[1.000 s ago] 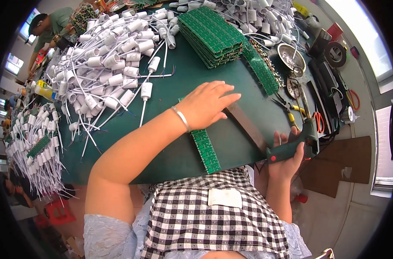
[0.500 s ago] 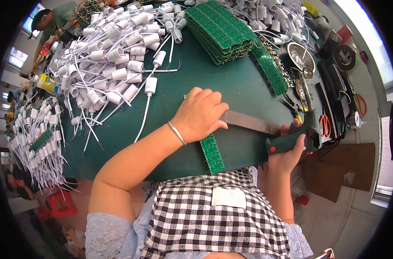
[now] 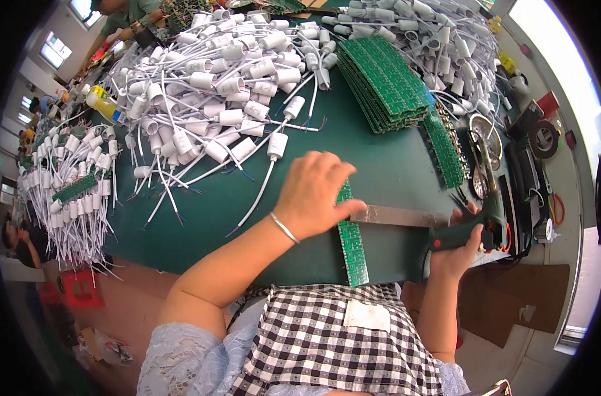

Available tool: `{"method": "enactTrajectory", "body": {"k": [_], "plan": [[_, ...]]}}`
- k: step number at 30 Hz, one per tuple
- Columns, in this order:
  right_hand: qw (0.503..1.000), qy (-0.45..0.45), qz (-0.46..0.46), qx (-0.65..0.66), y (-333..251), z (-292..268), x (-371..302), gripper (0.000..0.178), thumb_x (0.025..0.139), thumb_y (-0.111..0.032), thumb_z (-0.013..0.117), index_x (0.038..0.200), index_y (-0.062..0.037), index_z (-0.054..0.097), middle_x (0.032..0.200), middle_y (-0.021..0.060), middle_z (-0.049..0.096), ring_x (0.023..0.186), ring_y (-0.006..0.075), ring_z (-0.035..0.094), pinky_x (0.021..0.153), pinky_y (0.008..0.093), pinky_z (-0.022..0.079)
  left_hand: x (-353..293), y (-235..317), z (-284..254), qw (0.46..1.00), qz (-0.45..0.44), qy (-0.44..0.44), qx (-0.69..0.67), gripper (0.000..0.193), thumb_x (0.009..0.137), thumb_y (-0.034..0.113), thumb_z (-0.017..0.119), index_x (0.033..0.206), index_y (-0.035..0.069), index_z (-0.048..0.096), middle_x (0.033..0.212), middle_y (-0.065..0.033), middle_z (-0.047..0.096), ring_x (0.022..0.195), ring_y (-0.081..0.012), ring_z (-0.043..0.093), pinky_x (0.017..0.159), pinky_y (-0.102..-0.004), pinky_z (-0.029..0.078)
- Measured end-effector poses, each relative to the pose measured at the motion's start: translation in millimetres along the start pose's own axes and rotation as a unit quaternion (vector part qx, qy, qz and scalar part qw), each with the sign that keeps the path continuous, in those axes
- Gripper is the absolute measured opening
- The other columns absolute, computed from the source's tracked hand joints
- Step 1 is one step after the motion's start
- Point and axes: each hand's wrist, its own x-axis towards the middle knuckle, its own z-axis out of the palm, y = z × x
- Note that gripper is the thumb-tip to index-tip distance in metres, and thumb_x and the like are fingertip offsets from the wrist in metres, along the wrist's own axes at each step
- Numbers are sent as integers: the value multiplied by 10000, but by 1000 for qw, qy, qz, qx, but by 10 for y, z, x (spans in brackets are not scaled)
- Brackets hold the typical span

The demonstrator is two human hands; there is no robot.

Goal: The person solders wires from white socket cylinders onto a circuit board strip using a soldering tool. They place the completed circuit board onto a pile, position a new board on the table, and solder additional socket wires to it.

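On the near part of the green table [image 3: 396,168], a long, narrow green circuit board [image 3: 354,249] points far to near; a flat brownish metal bar [image 3: 400,216] extends rightward. The left hand [image 3: 315,191], loosely spread, partly covers the board; the right hand [image 3: 453,263] grips a dark-green tool handle [image 3: 457,235].

A glaring window [image 3: 566,72] stands right, reddish floor [image 3: 140,290] lower left.
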Motion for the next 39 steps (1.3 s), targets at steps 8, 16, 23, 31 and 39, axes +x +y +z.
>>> {"method": "enactTrajectory", "body": {"k": [8, 16, 23, 31, 39], "plan": [[997, -36, 51, 43, -193, 301, -385, 503, 931, -455, 452, 1324, -148, 388, 790, 54, 519, 643, 156, 497, 748, 369, 451, -88, -802, -289, 966, -162, -57, 194, 409, 741, 360, 717, 941, 58, 528, 856, -75, 599, 878, -276, 555, 785, -401, 402], [964, -200, 170, -36, -80, 617, -683, 612, 818, -221, 658, 1318, -49, 350, 777, 121, 553, 640, 219, 560, 748, 429, 481, -334, -494, -188, 998, -22, 17, 55, 413, 766, 133, 698, 1128, 38, 523, 952, -126, 533, 897, -299, 529, 810, -378, 429], [963, -213, 159, -52, -72, 523, -786, 589, 821, -136, 633, 1324, -34, 346, 788, 119, 562, 683, 210, 570, 765, 423, 480, -308, -610, -155, 986, -151, -69, 9, 482, 787, 195, 678, 1190, 16, 483, 970, -157, 544, 904, -339, 547, 786, -405, 456], [895, -304, 174, -274, -68, 656, -834, 249, 816, -2, 627, 1053, -34, 555, 933, 35, 594, 876, 106, 568, 786, 255, 467, -384, 340, -413, 917, -126, -201, -322, 362, 821, 84, 573, 1160, 57, 449, 891, -169, 590, 763, -340, 603, 681, -398, 476], [909, -309, 145, -241, 52, 629, -875, 432, 765, 0, 700, 1131, -39, 474, 990, 48, 607, 881, 113, 600, 784, 270, 492, -355, 466, -359, 905, -124, -253, -320, 334, 859, 150, 587, 1149, 58, 450, 884, -176, 601, 749, -359, 606, 640, -416, 474]]}}
